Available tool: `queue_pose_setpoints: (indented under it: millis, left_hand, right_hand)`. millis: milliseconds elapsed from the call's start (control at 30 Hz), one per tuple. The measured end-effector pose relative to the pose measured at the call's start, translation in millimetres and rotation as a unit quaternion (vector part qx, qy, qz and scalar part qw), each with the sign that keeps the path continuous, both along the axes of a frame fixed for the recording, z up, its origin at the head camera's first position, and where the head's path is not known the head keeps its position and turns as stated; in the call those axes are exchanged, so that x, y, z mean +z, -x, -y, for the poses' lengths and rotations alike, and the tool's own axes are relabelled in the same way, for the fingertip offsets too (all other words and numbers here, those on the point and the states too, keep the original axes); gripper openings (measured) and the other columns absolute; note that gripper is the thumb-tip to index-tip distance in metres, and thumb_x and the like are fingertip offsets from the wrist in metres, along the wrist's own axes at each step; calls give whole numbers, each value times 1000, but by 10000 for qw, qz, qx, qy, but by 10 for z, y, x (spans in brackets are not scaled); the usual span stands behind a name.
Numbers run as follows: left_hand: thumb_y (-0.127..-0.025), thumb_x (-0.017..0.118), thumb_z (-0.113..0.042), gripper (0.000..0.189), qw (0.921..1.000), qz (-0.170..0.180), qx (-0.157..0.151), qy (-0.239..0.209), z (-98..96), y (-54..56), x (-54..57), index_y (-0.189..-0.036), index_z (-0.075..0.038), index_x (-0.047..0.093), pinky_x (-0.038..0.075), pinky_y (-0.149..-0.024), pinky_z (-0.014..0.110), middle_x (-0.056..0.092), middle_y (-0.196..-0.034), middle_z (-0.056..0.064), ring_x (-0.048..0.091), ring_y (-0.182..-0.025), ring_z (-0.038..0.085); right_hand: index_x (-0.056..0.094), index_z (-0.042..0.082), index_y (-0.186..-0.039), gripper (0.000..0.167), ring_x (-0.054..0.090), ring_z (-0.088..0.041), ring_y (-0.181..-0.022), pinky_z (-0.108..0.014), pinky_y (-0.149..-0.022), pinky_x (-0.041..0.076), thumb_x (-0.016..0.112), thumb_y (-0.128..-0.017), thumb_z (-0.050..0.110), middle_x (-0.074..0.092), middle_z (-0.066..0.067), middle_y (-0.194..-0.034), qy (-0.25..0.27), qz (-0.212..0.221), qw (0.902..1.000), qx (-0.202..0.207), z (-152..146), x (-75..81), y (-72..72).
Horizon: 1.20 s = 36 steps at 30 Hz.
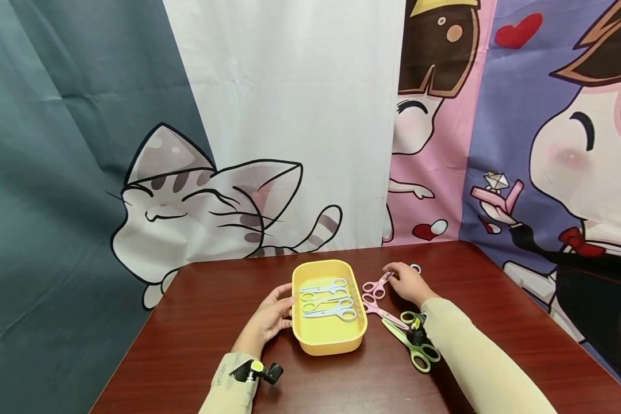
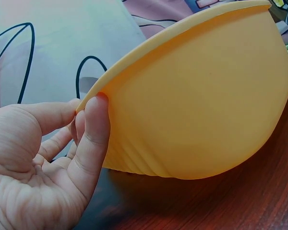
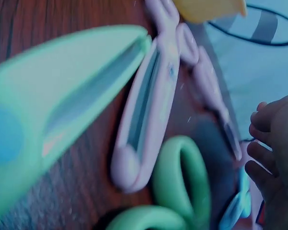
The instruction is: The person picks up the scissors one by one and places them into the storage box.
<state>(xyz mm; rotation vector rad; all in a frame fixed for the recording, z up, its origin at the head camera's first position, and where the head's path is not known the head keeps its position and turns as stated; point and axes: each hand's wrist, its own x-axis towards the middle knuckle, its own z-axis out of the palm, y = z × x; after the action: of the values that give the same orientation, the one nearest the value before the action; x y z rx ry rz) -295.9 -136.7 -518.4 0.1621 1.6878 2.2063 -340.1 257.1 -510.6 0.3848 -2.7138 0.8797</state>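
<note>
Brown table (image 1: 186, 333) — yellow tray (image 1: 328, 336), three scissors (image 1: 323, 301) inside — left hand (image 1: 265, 319) alongside

- Right hand (image 1: 409, 283) hides most of the blue scissors (image 1: 416, 268).
- Green scissors (image 3: 33, 81) blur, cut off at left in right wrist view.
- Sleeve lettering (image 1: 220, 373) is too small to read.

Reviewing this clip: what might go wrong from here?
The right hand might nudge the nearby pink scissors. Its sleeve, close to the green scissors, could knock them. Pressure from the left hand at the yellow tray might shift it, sliding the scissors inside.
</note>
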Motion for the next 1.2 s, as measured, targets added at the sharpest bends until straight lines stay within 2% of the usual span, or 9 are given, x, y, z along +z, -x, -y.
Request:
queue_pose_setpoints:
  millis: [167, 400, 500, 733, 900, 1200]
  left_hand:
    - [-105, 49, -7, 54, 10000, -34, -22, -22, -13, 1, 12, -155, -8, 27, 58, -55, 26, 65, -104, 6, 63, -72, 12]
    - [-106, 49, -6, 55, 10000, -24, -40, -71, -12, -2, 23, -155, -8, 27, 58, -55, 26, 65, -104, 6, 64, -72, 12]
    - [-105, 49, -7, 55, 10000, -32, -47, -48, -11, -3, 25, -155, -8, 26, 58, -55, 26, 66, -105, 7, 64, -72, 13]
    - [-106, 49, -6, 54, 10000, -26, -14, -26, -6, 5, 32, -155, -8, 28, 58, -55, 26, 65, -105, 7, 64, -72, 13]
    - [-106, 49, -7, 54, 10000, -12, -6, 5, -3, -3, 36, -155, -8, 27, 58, -55, 26, 65, -106, 8, 63, -72, 13]
    - [-106, 48, -6, 55, 9999, 34, -48, -85, -2, -16, 20, -156, -7, 25, 58, -54, 26, 65, -103, 6, 64, -72, 13]
  right_hand:
    - [65, -2, -122, 33, 57, -41, -118, -59, -104, 43, 59, -89, -6, 63, -23, -120, -84, 140, 9999, 29, -65, -90, 14]
    - [61, -5, -127, 41, 56, -42, -123, -58, -108, 41, 55, -88, -12, 62, -24, -128, -370, 247, 9985, 305, 0, -90, 25]
    - [65, -4, -121, 35, 57, -41, -121, -56, -106, 44, 57, -88, -10, 63, -22, -124, -668, 148, 9972, 296, 23, -83, 23]
    - [72, 1, -100, 19, 62, -35, -100, -52, -92, 51, 65, -86, -9, 63, -14, -102, -1080, -291, 9931, 362, -9, -60, -7]
    - [68, 5, -95, 14, 60, -31, -94, -49, -87, 52, 68, -87, -6, 59, -10, -97, -1301, -389, 9897, 456, -48, -84, -17]
    - [65, 10, -95, 14, 60, -30, -95, -50, -86, 51, 68, -91, -3, 59, -7, -97, -1474, -482, 9862, 581, -102, -86, -68]
